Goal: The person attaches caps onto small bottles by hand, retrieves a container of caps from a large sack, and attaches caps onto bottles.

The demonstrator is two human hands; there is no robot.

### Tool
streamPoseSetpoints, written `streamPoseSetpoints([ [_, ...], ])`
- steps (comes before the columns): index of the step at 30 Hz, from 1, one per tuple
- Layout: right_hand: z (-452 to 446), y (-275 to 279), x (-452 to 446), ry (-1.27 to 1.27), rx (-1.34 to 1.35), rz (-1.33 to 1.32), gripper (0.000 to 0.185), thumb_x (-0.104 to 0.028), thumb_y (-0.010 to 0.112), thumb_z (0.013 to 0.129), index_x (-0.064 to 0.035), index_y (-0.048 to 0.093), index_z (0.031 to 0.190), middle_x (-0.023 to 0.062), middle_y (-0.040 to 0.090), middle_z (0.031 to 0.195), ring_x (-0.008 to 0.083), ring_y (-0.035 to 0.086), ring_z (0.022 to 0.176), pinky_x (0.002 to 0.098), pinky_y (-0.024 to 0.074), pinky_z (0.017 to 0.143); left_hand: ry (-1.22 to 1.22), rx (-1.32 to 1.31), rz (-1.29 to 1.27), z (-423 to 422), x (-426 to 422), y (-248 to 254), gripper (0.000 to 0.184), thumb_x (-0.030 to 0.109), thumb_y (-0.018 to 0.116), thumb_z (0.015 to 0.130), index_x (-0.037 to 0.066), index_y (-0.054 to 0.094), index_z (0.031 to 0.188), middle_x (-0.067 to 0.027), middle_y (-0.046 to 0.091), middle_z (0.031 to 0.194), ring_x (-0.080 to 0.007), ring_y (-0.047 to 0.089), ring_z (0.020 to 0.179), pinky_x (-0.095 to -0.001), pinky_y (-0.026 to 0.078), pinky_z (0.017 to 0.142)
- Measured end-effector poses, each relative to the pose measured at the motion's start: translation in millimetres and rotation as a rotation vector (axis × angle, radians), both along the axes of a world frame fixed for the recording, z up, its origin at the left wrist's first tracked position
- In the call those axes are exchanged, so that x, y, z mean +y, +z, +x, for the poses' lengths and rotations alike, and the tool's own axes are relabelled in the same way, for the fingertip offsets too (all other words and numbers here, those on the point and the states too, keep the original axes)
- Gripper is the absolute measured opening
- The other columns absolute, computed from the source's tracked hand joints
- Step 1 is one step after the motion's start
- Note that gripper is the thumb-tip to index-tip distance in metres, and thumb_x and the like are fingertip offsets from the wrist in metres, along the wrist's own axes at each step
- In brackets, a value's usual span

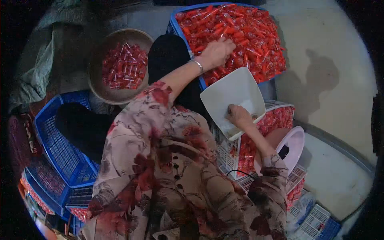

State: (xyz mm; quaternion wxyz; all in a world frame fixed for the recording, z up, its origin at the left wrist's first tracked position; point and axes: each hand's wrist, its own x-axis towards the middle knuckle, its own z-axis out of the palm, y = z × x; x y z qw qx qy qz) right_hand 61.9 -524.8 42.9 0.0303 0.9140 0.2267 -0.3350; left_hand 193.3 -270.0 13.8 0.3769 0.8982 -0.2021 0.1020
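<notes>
My left hand (218, 53), with a bracelet at the wrist, is over the near left part of a heap of small red-capped clear bottles (248, 36). Its fingers look slightly curled and apart, with nothing visible held. The heap fills a blue crate (174, 25). My right hand (241, 117) is closed on a white square tub (234, 88), its fingers reaching inside. The tub is tilted below the crate, and no bottles show in it. A small dark spot near my fingertips is unclear.
A round brown basin (95, 76) with reddish bottles stands at the upper left. Blue crates (60, 136) are at the left. White crates (228, 154) of red bottles and a pink basin (297, 148) are at the right. My black-clad legs (168, 56) lie between.
</notes>
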Motion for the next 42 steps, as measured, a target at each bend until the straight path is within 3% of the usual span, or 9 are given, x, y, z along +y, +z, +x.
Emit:
streamPoseSetpoints([
  [8, 5.5, -4.9, -12.8, -0.153, 0.017, 0.213, 0.029, -0.019, 0.066, 0.081, 0.0011, 0.057, 0.1, 0.0246, 0.063, 0.087, 0.0418, 0.061, 0.087, 0.0481, 0.0486, 0.075, -0.006, 0.051, 0.545, 7.9, -5.3, -20.3, 0.034, 0.015, 0.06, 0.082, 0.005, 0.056, 0.115, -0.0124, 0.056, 0.111, -0.029, 0.047, 0.119, -0.0468, 0.047, 0.083],
  [14, 81.6, 65.9, 27.4, -0.537, -0.051, 0.953, 0.023, -0.014, 0.058, 0.091, -0.0018, 0.059, 0.111, 0.0068, 0.062, 0.094, 0.0147, 0.058, 0.089, 0.028, 0.0467, 0.079, -0.051, 0.148, -0.281, -9.7, 20.6, 17.5, 0.049, 0.039, 0.06, 0.09, -0.001, 0.053, 0.118, -0.0188, 0.057, 0.116, -0.0343, 0.053, 0.11, -0.0452, 0.046, 0.087],
  [17, 100.5, 108.7, 82.5, -0.656, -0.204, 1.195, 0.022, -0.011, 0.055, 0.093, -0.0015, 0.059, 0.113, 0.0034, 0.062, 0.1, 0.0132, 0.058, 0.093, 0.0277, 0.0465, 0.082, -0.005, 0.391, -0.541, -36.5, 27.0, 29.1, 0.074, 0.044, 0.078, 0.074, -0.004, 0.049, 0.122, -0.0233, 0.059, 0.117, -0.0278, 0.057, 0.11, -0.0382, 0.045, 0.092],
  [28, 90.0, 140.2, 158.1, 0.421, -0.08, 0.777, 0.029, 0.001, 0.059, 0.085, 0.0019, 0.055, 0.113, 0.0126, 0.063, 0.102, 0.0215, 0.063, 0.093, 0.0323, 0.0494, 0.08, -0.36, 1.039, -0.979, -104.1, 87.5, 82.3, 0.052, 0.014, 0.075, 0.074, 0.005, 0.052, 0.12, 0.0038, 0.052, 0.067, -0.0031, 0.043, 0.051, -0.0202, 0.03, 0.042],
  [30, 78.5, 130.1, 163.4, 0.343, -0.094, 0.775, 0.023, -0.002, 0.056, 0.088, 0.0026, 0.056, 0.111, 0.0128, 0.064, 0.095, 0.0211, 0.064, 0.089, 0.0333, 0.05, 0.077, -0.334, 0.906, -0.851, -108.8, 78.7, 72.1, 0.049, 0.009, 0.071, 0.075, 0.004, 0.051, 0.118, -0.0035, 0.057, 0.064, -0.0136, 0.053, 0.049, -0.0281, 0.038, 0.042],
  [32, 67.7, 111.9, 172.3, 0.159, -0.077, 0.851, 0.017, -0.008, 0.055, 0.091, 0.0019, 0.057, 0.104, 0.0112, 0.062, 0.086, 0.0198, 0.063, 0.08, 0.0331, 0.0495, 0.07, 0.173, 0.033, -0.311, -114.6, 72.7, 66.9, 0.047, 0.004, 0.066, 0.074, 0.003, 0.047, 0.117, -0.0146, 0.062, 0.066, -0.032, 0.062, 0.056, -0.0417, 0.046, 0.047],
  [35, 67.3, 110.3, 185.3, -0.272, 0.196, 0.775, 0.022, -0.021, 0.051, 0.096, -0.0007, 0.057, 0.092, 0.0071, 0.056, 0.071, 0.0162, 0.057, 0.064, 0.0318, 0.045, 0.055, 0.109, 0.104, 0.003, -119.9, 91.2, 77.5, 0.048, 0.002, 0.062, 0.074, 0.003, 0.043, 0.118, -0.0208, 0.063, 0.073, -0.0422, 0.063, 0.069, -0.0512, 0.049, 0.056],
  [38, 71.0, 92.1, 182.9, -0.593, 0.749, 0.694, 0.035, -0.034, 0.049, 0.098, -0.0058, 0.055, 0.079, 0.0002, 0.046, 0.06, 0.0095, 0.044, 0.049, 0.0292, 0.0333, 0.042, 0.037, 0.08, 0.148, -137.2, 101.8, 54.9, 0.062, 0.002, 0.061, 0.073, 0.004, 0.036, 0.129, -0.0176, 0.063, 0.07, -0.0376, 0.064, 0.067, -0.0466, 0.05, 0.056],
  [42, 48.7, 104.5, 166.4, -0.523, 0.536, 0.697, 0.039, -0.04, 0.048, 0.098, -0.0032, 0.059, 0.101, 0.0043, 0.06, 0.078, 0.009, 0.047, 0.053, 0.0256, 0.0413, 0.049, 0.259, -0.085, 0.265, -156.6, 142.2, 60.6, 0.077, 0.003, 0.065, 0.071, 0.017, 0.035, 0.14, -0.015, 0.06, 0.069, -0.034, 0.063, 0.065, -0.044, 0.05, 0.055],
])
